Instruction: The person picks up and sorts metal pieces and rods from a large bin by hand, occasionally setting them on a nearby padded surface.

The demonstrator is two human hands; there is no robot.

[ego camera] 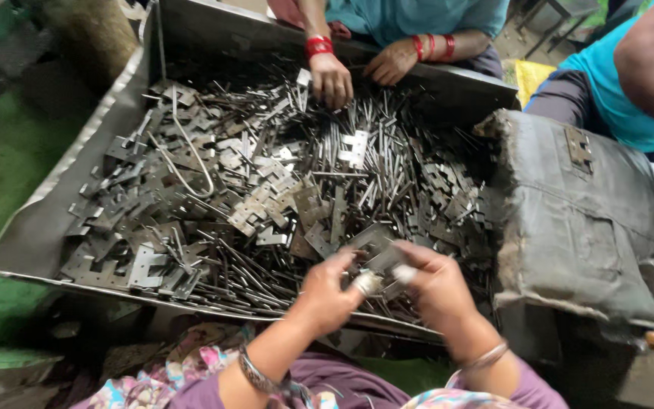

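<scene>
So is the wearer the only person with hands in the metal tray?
No, a co-worker's hands also reach into the metal tray from its far side.

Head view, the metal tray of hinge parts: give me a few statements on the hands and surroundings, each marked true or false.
1. The person's left hand and right hand meet over a flat grey metal hinge plate. True.
2. The large grey sheet-metal tray holds wooden blocks. False: it holds grey metal hinge plates and thin metal pins.
3. A co-worker's hands with red bangles reach into the far side of the tray. True.
4. The floor left of the tray is red. False: it is green.
5. A worn grey cloth-covered block stands to the right of the tray. True.
</scene>
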